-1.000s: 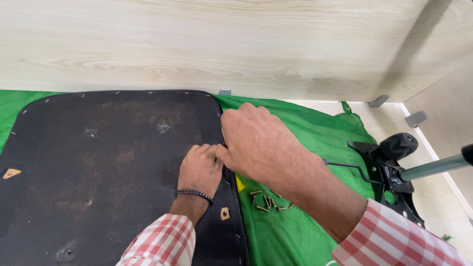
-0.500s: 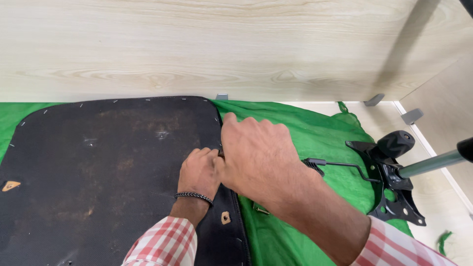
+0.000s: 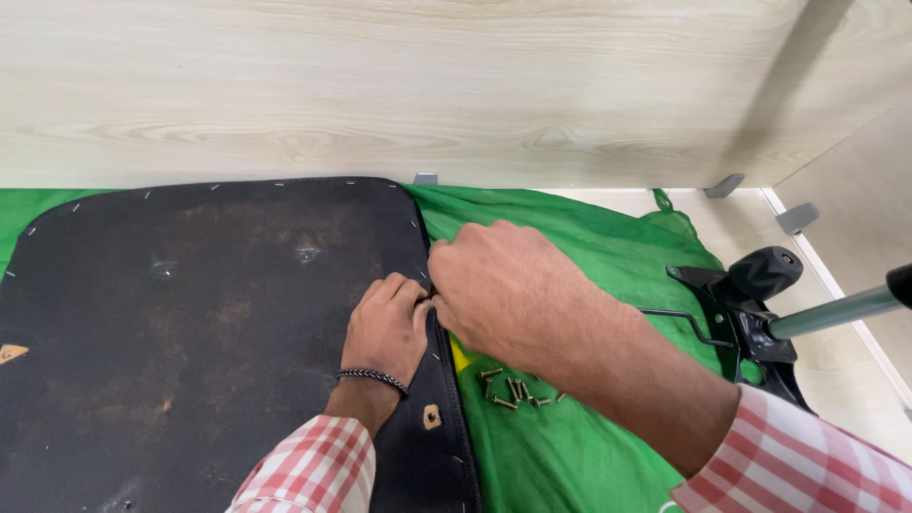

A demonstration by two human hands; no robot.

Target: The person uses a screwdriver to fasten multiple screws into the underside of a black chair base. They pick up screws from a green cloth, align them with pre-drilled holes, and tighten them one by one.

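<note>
With both hands, my left hand (image 3: pixel 388 328) and right hand (image 3: pixel 503 285), pinched on the right edge of the black stapled seat panel (image 3: pixel 190 332) lying on green cloth (image 3: pixel 589 247), I judge a slip could scatter the nearby screws (image 3: pixel 513 388).

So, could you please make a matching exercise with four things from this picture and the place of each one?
Things:
1. black panel
2. screws
3. left hand
4. metal mechanism

Places:
A. at the right, on the green cloth's edge
B. on the panel's right edge
C. loose on the cloth, under the right forearm
D. left half of the view

Pairs: 1-D, 2-C, 3-B, 4-A
</note>
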